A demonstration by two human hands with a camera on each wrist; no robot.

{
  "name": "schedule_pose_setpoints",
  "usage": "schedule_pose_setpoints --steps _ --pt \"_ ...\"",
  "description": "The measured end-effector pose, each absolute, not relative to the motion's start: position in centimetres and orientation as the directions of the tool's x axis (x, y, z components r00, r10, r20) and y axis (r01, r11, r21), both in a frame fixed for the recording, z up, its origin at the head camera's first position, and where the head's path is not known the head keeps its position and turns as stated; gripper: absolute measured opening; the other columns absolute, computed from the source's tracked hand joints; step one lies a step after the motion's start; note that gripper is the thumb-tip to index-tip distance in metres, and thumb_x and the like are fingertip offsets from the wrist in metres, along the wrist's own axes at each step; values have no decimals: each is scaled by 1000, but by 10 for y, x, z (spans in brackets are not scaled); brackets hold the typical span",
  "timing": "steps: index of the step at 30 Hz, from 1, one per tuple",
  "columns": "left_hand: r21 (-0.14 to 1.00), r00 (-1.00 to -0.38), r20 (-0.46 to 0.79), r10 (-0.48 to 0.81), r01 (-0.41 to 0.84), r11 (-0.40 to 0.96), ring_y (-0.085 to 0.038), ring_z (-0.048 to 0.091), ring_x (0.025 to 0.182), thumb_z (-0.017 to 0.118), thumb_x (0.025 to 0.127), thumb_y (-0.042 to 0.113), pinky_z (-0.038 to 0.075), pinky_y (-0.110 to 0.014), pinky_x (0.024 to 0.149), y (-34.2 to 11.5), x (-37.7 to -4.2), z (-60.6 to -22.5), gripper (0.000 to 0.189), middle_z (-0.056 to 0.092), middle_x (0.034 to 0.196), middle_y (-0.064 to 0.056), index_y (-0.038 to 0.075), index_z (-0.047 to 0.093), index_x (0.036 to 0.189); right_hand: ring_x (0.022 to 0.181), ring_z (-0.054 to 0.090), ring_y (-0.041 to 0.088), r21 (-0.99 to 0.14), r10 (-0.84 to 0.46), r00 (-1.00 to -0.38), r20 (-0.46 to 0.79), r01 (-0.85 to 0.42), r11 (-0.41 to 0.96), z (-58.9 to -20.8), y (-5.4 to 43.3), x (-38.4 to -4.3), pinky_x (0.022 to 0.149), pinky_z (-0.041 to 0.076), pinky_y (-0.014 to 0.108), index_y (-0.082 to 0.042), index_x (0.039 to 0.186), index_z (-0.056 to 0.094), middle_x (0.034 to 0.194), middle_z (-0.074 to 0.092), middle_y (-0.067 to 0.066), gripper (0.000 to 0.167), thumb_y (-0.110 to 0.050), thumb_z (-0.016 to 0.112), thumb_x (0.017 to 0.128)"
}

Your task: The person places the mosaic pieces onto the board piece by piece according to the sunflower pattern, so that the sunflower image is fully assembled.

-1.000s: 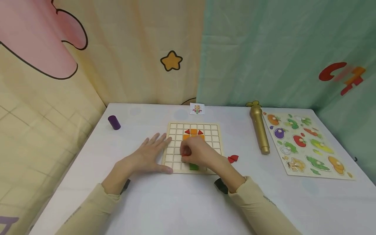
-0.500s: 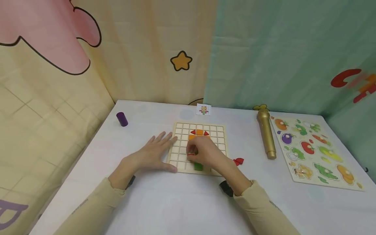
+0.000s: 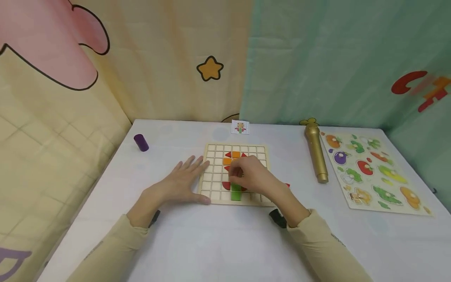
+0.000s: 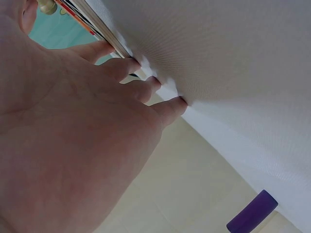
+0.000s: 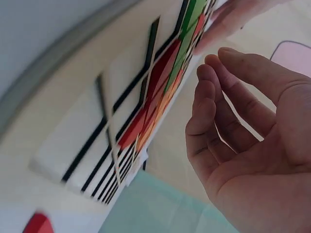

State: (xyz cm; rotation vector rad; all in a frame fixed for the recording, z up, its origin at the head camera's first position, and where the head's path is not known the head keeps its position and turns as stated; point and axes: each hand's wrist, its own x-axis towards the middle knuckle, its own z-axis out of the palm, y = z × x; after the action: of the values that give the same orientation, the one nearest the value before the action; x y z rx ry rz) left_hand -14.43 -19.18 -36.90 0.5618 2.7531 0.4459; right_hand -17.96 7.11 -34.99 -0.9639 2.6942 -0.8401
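My left hand rests spread along the left edge of a wooden grid board, its thumb at the near corner. In the left wrist view, its fingertips press the white cloth beside the board. Over the board's middle, my right hand hovers with loosely curled fingers; the right wrist view shows thumb and forefinger tips close together with no piece between them. Green squares, orange squares, red triangles and a rounded red piece lie in the grid. The right hand covers several middle cells.
A small pattern card lies behind the board. A purple cylinder stands back left. On the right are a gold microphone-like tube and a vegetable puzzle board. A loose red piece lies right of the grid board.
My right hand has risen off the board and shifted slightly right and away, leaving the rounded red piece left of the green squares uncovered. The left hand stays put; the head view shifts a little.
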Motion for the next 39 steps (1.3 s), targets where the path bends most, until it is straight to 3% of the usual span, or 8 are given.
schedule_pose_setpoints --steps 19,31,39 --pt "341 -891 -218 398 313 887 -43 3 164 79 79 73 5 -68 130 -200 -147 -374 123 10 178 -14 14 20 170 87 62 19 -556 -524 -849 -68 -404 727 -340 163 -197 78 57 33 -15 100 77 89 70 -2 7 -20 80 95" --pt "343 -885 -227 406 317 884 -42 2 164 80 78 73 4 -67 130 -194 -150 -376 124 9 178 -13 15 20 170 87 63 16 -542 -545 -785 -296 -332 772 -337 202 -199 84 59 33 -10 100 77 91 71 1 20 -10 89 84" --pt "344 -888 -226 401 313 885 -42 2 164 80 77 73 4 -67 130 -192 -151 -378 125 11 178 -14 15 21 170 87 61 18 -527 -527 -789 -316 -315 789 -344 201 -200 81 57 31 -11 100 74 92 68 3 24 -6 88 82"
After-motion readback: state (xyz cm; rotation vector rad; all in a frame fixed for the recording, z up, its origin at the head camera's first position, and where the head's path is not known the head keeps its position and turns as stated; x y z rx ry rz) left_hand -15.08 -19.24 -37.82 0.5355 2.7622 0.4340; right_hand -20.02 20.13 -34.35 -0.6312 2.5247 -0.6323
